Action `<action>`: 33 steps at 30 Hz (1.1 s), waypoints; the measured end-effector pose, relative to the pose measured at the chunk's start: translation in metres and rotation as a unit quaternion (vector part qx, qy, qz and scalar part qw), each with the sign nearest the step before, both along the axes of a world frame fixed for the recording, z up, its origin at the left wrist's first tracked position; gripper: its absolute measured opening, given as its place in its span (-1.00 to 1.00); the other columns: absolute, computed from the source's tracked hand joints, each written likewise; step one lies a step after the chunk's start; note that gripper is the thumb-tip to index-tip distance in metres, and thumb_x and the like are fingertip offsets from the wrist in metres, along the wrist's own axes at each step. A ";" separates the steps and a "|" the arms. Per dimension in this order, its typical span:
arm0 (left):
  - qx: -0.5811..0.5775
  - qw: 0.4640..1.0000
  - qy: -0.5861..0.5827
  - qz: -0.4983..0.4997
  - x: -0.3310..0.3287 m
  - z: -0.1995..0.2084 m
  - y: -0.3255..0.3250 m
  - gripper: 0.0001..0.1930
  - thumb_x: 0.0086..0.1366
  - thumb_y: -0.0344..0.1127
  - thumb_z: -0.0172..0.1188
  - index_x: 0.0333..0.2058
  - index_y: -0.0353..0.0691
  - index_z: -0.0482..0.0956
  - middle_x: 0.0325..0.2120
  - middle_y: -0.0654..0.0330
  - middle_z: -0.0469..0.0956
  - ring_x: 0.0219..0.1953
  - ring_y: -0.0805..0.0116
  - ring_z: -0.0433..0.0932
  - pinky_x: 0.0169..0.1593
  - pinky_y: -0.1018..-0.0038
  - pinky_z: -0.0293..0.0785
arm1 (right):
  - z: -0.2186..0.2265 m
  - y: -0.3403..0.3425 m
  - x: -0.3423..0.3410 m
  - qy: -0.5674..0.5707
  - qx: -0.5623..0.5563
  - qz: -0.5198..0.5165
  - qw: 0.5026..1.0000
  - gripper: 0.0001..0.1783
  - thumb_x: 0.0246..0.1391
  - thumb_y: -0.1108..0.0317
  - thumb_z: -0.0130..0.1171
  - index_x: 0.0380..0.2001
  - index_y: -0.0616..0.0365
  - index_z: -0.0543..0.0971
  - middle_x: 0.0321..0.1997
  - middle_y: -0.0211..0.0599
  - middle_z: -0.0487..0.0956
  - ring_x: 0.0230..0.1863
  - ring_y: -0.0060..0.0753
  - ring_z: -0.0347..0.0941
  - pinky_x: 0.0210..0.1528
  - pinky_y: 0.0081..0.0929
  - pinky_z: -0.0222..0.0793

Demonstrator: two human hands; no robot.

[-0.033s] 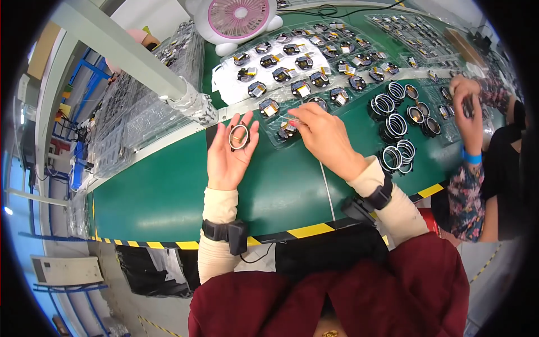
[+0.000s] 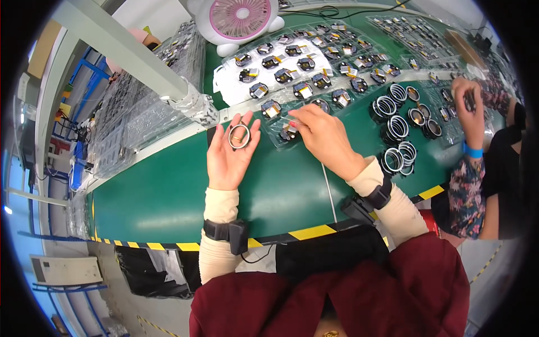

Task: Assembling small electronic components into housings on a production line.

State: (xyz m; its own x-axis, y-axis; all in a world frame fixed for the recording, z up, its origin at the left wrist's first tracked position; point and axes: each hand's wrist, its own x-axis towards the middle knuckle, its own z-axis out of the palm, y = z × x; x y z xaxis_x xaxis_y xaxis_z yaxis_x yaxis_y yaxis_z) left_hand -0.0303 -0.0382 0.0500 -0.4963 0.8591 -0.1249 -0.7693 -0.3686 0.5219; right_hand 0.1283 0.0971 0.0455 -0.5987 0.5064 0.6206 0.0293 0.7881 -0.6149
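My left hand point(image 2: 227, 163) is palm up, fingers stretched out, with a silver-and-black ring point(image 2: 239, 136) resting across the palm and fingers. Skin shows through the ring's middle. To its right, my right hand point(image 2: 331, 137) pinches thumb and forefinger together over the near corner of a clear plastic tray point(image 2: 279, 143). A thin sliver seems to lie between those fingertips, too small to name. Just below them sits a round black electronic module point(image 2: 289, 132), partly covered by the hand. Another module point(image 2: 270, 109) with a pale label lies farther left in the tray.
Clear trays with several modules point(image 2: 302, 90) spread behind my hands, some over a white sheet point(image 2: 224, 84). Stacked silver-and-black rings point(image 2: 396, 128) stand to the right. A pink-and-white fan point(image 2: 242, 14) is at the back, a post point(image 2: 135, 50) at left. A co-worker's hand point(image 2: 467, 98) works at right.
My hands keep the same pose, and the ring stays in my left hand. The whole view shifts very slightly. At right, the co-worker's hand has moved a little.
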 end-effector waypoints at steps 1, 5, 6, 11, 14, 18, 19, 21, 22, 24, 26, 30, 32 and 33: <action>0.013 0.999 -0.014 -0.027 0.002 -0.001 -0.001 -0.45 0.33 -0.05 -0.20 0.13 -0.36 0.05 0.11 -0.09 0.17 0.14 0.04 0.21 0.17 0.17 0.18 | -0.002 0.004 -0.005 -0.023 0.021 -0.003 1.000 -0.74 -0.11 0.60 0.12 -0.26 0.20 0.52 -0.38 -0.23 0.48 -0.43 -0.32 0.48 -0.45 -0.50 0.37; 0.046 0.995 -0.034 -0.079 0.012 -0.009 -0.001 -0.45 0.33 -0.05 -0.21 0.13 -0.35 0.05 0.13 -0.09 0.14 0.19 0.05 0.12 0.21 0.19 0.11 | -0.001 -0.011 -0.006 0.108 -0.104 0.084 0.985 -0.73 -0.12 0.60 0.13 -0.26 0.21 0.52 -0.40 -0.23 0.48 -0.43 -0.32 0.46 -0.46 -0.53 0.35; 0.052 0.994 -0.023 -0.097 0.017 -0.009 -0.001 -0.44 0.33 -0.04 -0.21 0.14 -0.35 0.04 0.13 -0.08 0.13 0.20 0.05 0.10 0.22 0.20 0.08 | -0.001 -0.016 -0.005 0.104 -0.106 0.090 0.985 -0.73 -0.12 0.60 0.13 -0.26 0.21 0.52 -0.40 -0.23 0.48 -0.43 -0.32 0.46 -0.46 -0.53 0.35; 0.075 0.982 0.072 -0.156 0.022 -0.016 0.001 -0.41 0.32 -0.01 -0.22 0.16 -0.34 0.02 0.12 -0.06 0.15 0.21 0.08 0.09 0.21 0.25 0.10 | 0.001 -0.029 0.000 0.025 -0.067 0.155 0.985 -0.75 -0.12 0.60 0.14 -0.27 0.22 0.52 -0.42 -0.23 0.48 -0.48 -0.33 0.43 -0.47 -0.55 0.33; 0.057 0.981 0.076 -0.171 0.026 -0.013 0.003 -0.39 0.31 0.01 -0.20 0.16 -0.32 0.01 0.09 -0.05 0.18 0.20 0.10 0.11 0.20 0.26 0.11 | -0.002 -0.034 0.000 -0.039 -0.044 0.172 0.983 -0.76 -0.12 0.60 0.14 -0.28 0.23 0.52 -0.44 -0.24 0.48 -0.50 -0.34 0.41 -0.48 -0.55 0.31; 0.048 0.976 0.103 -0.184 0.026 -0.016 0.004 -0.39 0.30 0.01 -0.18 0.17 -0.29 0.00 0.07 -0.02 0.21 0.20 0.13 0.12 0.19 0.26 0.11 | -0.010 -0.029 -0.003 0.028 -0.074 0.147 0.986 -0.76 -0.12 0.60 0.14 -0.28 0.23 0.52 -0.50 -0.24 0.45 -0.53 -0.36 0.39 -0.51 -0.54 0.30; 0.049 0.974 0.115 -0.187 0.026 -0.016 0.004 -0.39 0.30 0.01 -0.17 0.17 -0.28 0.00 0.07 -0.01 0.22 0.19 0.14 0.13 0.19 0.26 0.11 | -0.009 -0.027 -0.001 0.018 -0.075 0.144 0.987 -0.75 -0.12 0.60 0.14 -0.27 0.23 0.52 -0.51 -0.23 0.45 -0.54 -0.35 0.39 -0.51 -0.54 0.30; 0.059 0.975 0.105 -0.187 0.023 -0.019 0.003 -0.38 0.29 -0.01 -0.13 0.17 -0.28 0.00 0.07 0.00 0.22 0.19 0.15 0.13 0.20 0.26 0.11 | -0.007 -0.023 0.001 -0.001 -0.079 0.138 0.987 -0.74 -0.12 0.61 0.13 -0.26 0.23 0.52 -0.51 -0.22 0.46 -0.54 -0.34 0.39 -0.51 -0.54 0.30; 0.073 0.975 0.095 -0.186 0.022 -0.020 0.003 -0.38 0.27 -0.03 -0.09 0.17 -0.28 0.00 0.07 0.00 0.22 0.19 0.17 0.13 0.20 0.26 0.10 | -0.007 -0.022 0.001 0.000 -0.079 0.137 0.987 -0.74 -0.12 0.61 0.13 -0.26 0.23 0.52 -0.51 -0.22 0.46 -0.54 -0.34 0.39 -0.51 -0.54 0.30; 0.087 0.975 0.085 -0.186 0.023 -0.019 0.003 -0.37 0.26 -0.05 -0.05 0.17 -0.28 0.01 0.07 0.01 0.22 0.19 0.18 0.13 0.21 0.26 0.09 | -0.008 -0.021 0.000 0.020 -0.076 0.143 0.987 -0.74 -0.11 0.62 0.12 -0.26 0.22 0.52 -0.50 -0.23 0.46 -0.54 -0.39 0.39 -0.52 -0.55 0.29; 0.076 0.974 0.137 -0.165 0.025 -0.018 0.003 -0.35 0.22 -0.10 0.05 0.16 -0.28 0.01 0.07 0.02 0.22 0.19 0.19 0.14 0.22 0.27 0.06 | -0.008 -0.022 0.001 0.030 -0.074 0.146 0.986 -0.74 -0.10 0.62 0.11 -0.25 0.22 0.52 -0.50 -0.23 0.47 -0.54 -0.41 0.39 -0.52 -0.55 0.29; 0.055 0.973 0.162 -0.158 0.024 -0.017 0.003 -0.30 0.12 -0.15 0.18 0.15 -0.25 0.05 0.07 0.05 0.24 0.21 0.14 0.11 0.23 0.25 0.03 | -0.009 -0.025 0.000 0.021 -0.156 0.137 0.978 -0.74 -0.09 0.63 0.10 -0.26 0.22 0.53 -0.49 -0.26 0.48 -0.52 -0.50 0.40 -0.51 -0.56 0.28; 0.046 0.973 0.162 -0.158 0.023 -0.017 0.002 -0.27 0.08 -0.15 0.23 0.15 -0.23 0.06 0.07 0.06 0.24 0.21 0.11 0.10 0.24 0.25 0.01 | -0.009 -0.024 0.000 0.020 -0.149 0.137 0.979 -0.75 -0.08 0.62 0.10 -0.26 0.22 0.53 -0.49 -0.27 0.49 -0.51 -0.54 0.41 -0.52 -0.58 0.28; 0.057 0.973 0.149 -0.168 0.022 -0.018 0.002 -0.29 0.10 -0.17 0.21 0.15 -0.23 0.05 0.07 0.05 0.24 0.21 0.14 0.11 0.24 0.26 0.02 | -0.009 -0.024 0.000 0.019 -0.145 0.137 0.980 -0.76 -0.07 0.61 0.10 -0.26 0.22 0.53 -0.49 -0.28 0.50 -0.50 -0.56 0.41 -0.53 -0.59 0.28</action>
